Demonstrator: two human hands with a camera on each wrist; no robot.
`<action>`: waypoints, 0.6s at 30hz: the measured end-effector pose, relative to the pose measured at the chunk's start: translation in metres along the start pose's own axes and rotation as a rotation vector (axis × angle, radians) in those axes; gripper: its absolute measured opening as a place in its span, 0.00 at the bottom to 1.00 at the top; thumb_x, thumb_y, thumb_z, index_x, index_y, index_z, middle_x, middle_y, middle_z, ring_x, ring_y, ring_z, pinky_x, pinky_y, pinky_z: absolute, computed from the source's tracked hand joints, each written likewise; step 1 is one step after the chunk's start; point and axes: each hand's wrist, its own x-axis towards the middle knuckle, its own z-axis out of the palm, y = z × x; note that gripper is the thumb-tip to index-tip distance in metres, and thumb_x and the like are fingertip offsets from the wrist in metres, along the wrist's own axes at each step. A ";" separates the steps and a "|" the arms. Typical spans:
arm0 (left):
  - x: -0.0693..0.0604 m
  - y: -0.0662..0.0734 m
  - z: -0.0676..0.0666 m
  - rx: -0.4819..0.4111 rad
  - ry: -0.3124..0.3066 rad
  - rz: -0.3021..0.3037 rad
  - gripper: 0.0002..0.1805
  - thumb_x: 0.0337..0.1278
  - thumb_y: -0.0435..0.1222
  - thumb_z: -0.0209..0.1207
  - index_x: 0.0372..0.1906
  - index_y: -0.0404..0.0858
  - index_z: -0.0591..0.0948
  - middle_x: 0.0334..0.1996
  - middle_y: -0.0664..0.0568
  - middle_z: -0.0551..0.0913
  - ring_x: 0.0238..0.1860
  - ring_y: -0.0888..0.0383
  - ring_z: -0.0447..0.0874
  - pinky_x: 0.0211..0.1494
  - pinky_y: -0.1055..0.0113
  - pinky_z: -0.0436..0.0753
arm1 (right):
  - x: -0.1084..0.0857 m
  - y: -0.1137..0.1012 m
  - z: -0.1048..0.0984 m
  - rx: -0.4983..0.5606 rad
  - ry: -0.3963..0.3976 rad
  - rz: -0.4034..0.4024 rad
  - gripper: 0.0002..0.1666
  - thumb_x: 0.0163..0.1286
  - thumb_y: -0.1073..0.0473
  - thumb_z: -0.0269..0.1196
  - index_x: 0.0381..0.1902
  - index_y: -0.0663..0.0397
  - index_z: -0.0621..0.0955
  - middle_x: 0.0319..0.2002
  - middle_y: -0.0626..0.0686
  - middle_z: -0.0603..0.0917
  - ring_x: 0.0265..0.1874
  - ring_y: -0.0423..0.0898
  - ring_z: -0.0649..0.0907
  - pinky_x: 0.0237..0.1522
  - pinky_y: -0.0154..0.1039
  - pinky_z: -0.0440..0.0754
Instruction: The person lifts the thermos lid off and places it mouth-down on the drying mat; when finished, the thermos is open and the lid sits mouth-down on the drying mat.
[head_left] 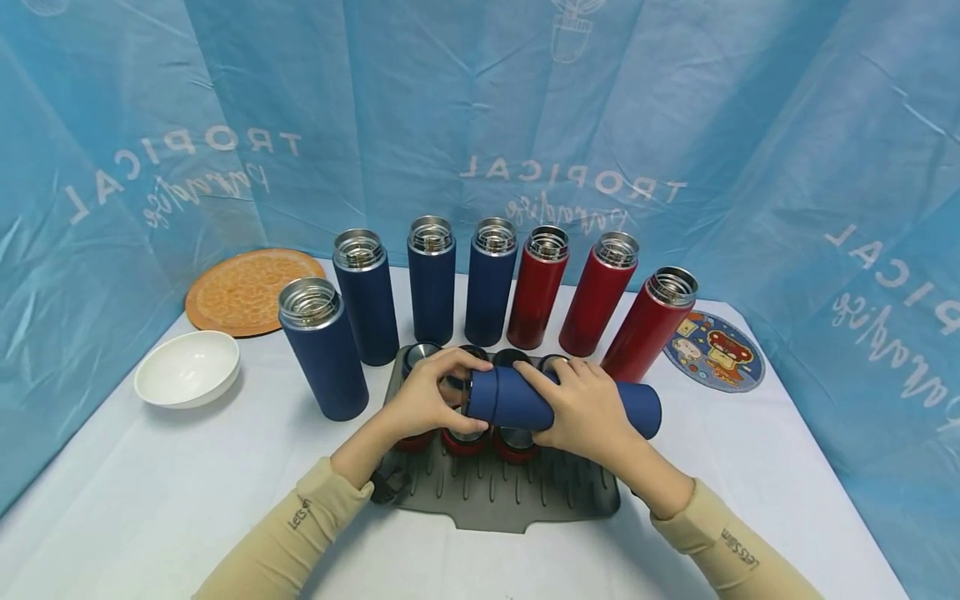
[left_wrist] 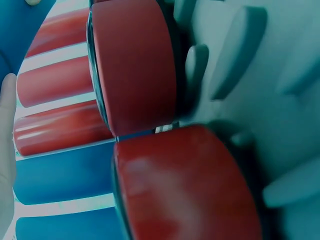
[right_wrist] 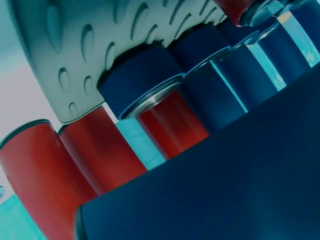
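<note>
In the head view my right hand [head_left: 587,408] grips a blue bottle [head_left: 637,410] lying sideways above a dark tray [head_left: 491,500]. At the bottle's left end is a blue cap [head_left: 483,397], pinched between the thumb and fingers of my left hand [head_left: 420,398]. A seam shows between cap and bottle body. On the tray below are red caps [head_left: 465,442] in the near row and blue caps [right_wrist: 142,82] in the far row, partly hidden by the hands. The left wrist view shows a red cap [left_wrist: 135,70] up close. The bottle's body [right_wrist: 225,195] fills the lower right wrist view.
Behind the tray stand open blue bottles [head_left: 326,358] on the left and red bottles [head_left: 652,329] on the right, in an arc. A white bowl [head_left: 187,371] and an orange round mat [head_left: 251,292] lie left. A patterned round mat [head_left: 716,350] lies right, near a blue curtain [head_left: 825,167].
</note>
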 end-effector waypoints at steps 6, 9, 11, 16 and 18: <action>0.002 -0.001 0.001 -0.016 0.003 -0.037 0.35 0.29 0.27 0.73 0.53 0.40 0.76 0.52 0.46 0.72 0.47 0.48 0.73 0.43 0.65 0.82 | 0.001 0.002 0.002 0.002 -0.015 0.007 0.57 0.27 0.38 0.77 0.62 0.40 0.71 0.41 0.58 0.81 0.40 0.56 0.80 0.43 0.52 0.79; 0.002 -0.001 0.002 -0.046 -0.020 -0.048 0.35 0.34 0.27 0.71 0.56 0.40 0.74 0.54 0.46 0.69 0.49 0.46 0.72 0.45 0.63 0.81 | 0.003 0.004 0.000 -0.014 -0.022 0.012 0.57 0.28 0.37 0.76 0.62 0.40 0.71 0.42 0.58 0.81 0.39 0.56 0.80 0.42 0.51 0.79; 0.002 -0.001 0.004 -0.052 -0.040 -0.033 0.35 0.40 0.28 0.69 0.59 0.41 0.71 0.57 0.46 0.66 0.52 0.45 0.70 0.46 0.61 0.81 | 0.004 0.004 -0.001 -0.030 -0.023 0.015 0.57 0.28 0.37 0.76 0.62 0.40 0.71 0.42 0.58 0.80 0.39 0.55 0.80 0.42 0.51 0.79; 0.005 0.003 0.017 0.132 0.065 0.041 0.25 0.60 0.42 0.55 0.62 0.44 0.68 0.61 0.48 0.64 0.57 0.47 0.68 0.53 0.53 0.75 | 0.009 0.001 -0.002 -0.060 -0.025 0.042 0.57 0.28 0.36 0.76 0.62 0.41 0.70 0.42 0.59 0.81 0.39 0.56 0.79 0.42 0.50 0.78; 0.008 0.004 0.023 0.241 0.172 0.041 0.22 0.63 0.46 0.49 0.59 0.43 0.70 0.59 0.47 0.69 0.56 0.49 0.70 0.55 0.51 0.73 | 0.010 -0.001 -0.002 -0.065 -0.029 0.060 0.58 0.28 0.36 0.76 0.62 0.41 0.70 0.42 0.59 0.81 0.39 0.56 0.79 0.42 0.51 0.78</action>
